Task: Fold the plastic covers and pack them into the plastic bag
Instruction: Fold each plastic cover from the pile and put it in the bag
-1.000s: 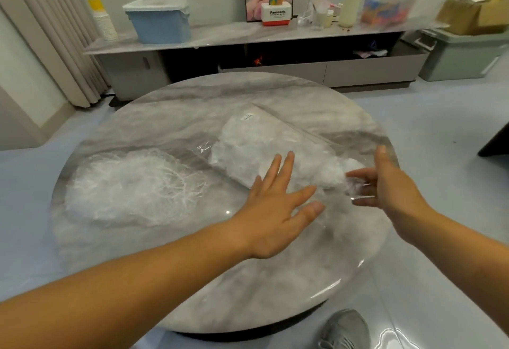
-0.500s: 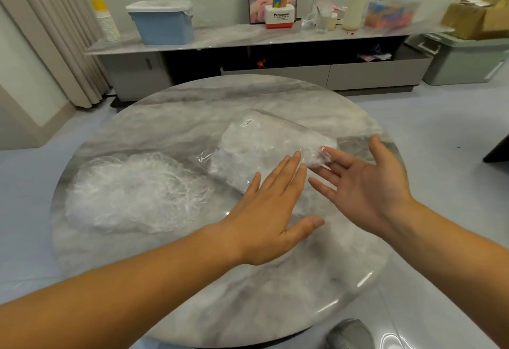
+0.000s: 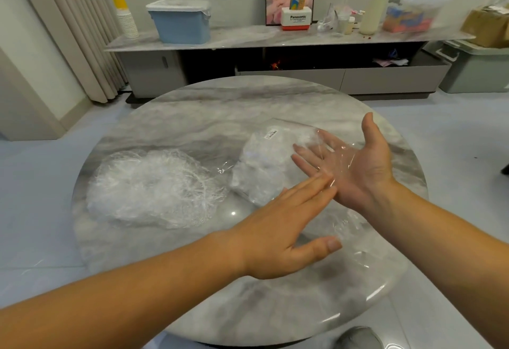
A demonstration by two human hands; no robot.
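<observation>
We see the clear plastic bag (image 3: 264, 166) stuffed with white folded covers on the round grey marble table (image 3: 192, 117). Its long axis runs far-left to near-right, just left of the right hand (image 3: 358, 166). That hand is palm-up, fingers straight and slightly spread, with clear film draped over them; bag mouth or loose cover, we cannot tell. The left hand (image 3: 278, 233) is flat, fingers together, tips touching the right palm. The crinkled white pile of loose plastic covers (image 3: 154, 186) sits left, nearer the left hand.

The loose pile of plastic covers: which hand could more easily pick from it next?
Probably the left. The left hand is flat-fingered, grips nothing and sits nearer the loose pile. The right hand is palm-up with clear film draped over it, and the plastic bag lies between it and the pile.
</observation>
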